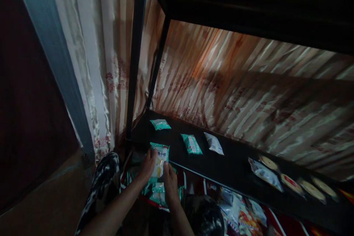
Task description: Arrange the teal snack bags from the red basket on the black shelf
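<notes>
A green and white snack bag (pixel 159 160) with dark printed characters is held upright between both hands. My left hand (pixel 148 164) grips its left edge, and my right hand (pixel 169 180) closes on its lower right side. Below them an open carton (pixel 184 180) contains several similar green bags (pixel 158 196). On the black shelf (pixel 166 147) lie two green snack bags, one near the back left corner (pixel 160 124) and one further right (pixel 191 144). Next to the latter rests a white bag (pixel 214 143).
Further right on the shelf lie another white packet (pixel 265 174) and several round, pale packages (pixel 312 190). A carton of mixed snack packets (pixel 240 210) stands below. Black metal posts (pixel 136 55) and an upper shelf (pixel 249 14) frame the space, with shiny curtains (pixel 235 81) behind.
</notes>
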### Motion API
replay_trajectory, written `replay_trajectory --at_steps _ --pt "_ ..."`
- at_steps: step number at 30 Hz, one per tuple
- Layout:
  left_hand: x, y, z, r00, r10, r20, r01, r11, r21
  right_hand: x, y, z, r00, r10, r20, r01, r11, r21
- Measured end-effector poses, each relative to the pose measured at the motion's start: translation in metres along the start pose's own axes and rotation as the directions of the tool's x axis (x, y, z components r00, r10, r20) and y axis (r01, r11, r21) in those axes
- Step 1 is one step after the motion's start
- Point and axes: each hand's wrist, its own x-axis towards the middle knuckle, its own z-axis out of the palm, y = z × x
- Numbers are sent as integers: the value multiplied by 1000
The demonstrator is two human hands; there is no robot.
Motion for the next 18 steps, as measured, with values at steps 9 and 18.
replay_trajectory --at_steps 9,18 --pt "15 7 5 997 29 -67 -8 954 299 19 -1 4 998 -11 -58 0 984 -178" --pt "35 -1 4 997 71 -43 -62 981 182 38 3 4 993 -41 -109 16 975 -221"
